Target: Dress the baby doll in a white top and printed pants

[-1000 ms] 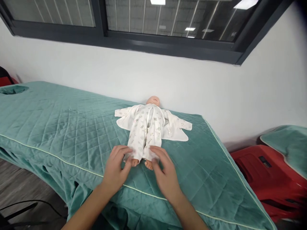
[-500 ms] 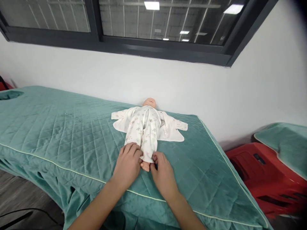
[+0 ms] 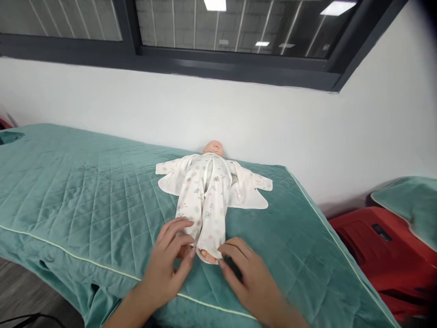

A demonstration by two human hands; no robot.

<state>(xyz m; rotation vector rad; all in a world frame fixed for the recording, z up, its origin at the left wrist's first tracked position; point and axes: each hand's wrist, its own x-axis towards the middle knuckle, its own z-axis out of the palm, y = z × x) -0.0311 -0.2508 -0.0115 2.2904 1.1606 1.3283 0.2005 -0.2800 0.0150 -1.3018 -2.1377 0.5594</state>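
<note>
- Pinching the trousers (image 3: 212,207) at one hem, my right hand (image 3: 251,273) nearly closed
- Left hand (image 3: 167,262) half-curled at the other leg; can't tell if it grips
- Doll (image 3: 214,147) lying on the bed (image 3: 290,237)

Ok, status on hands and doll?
Right hand pinching trouser cuff, left hand over other leg. Doll on its back. Shirt spread on both sides.

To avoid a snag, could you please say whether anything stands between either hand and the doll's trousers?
Nothing visible does: the right hand appears to pinch one trouser hem; the left hand is at the other leg, contact unclear.
</note>
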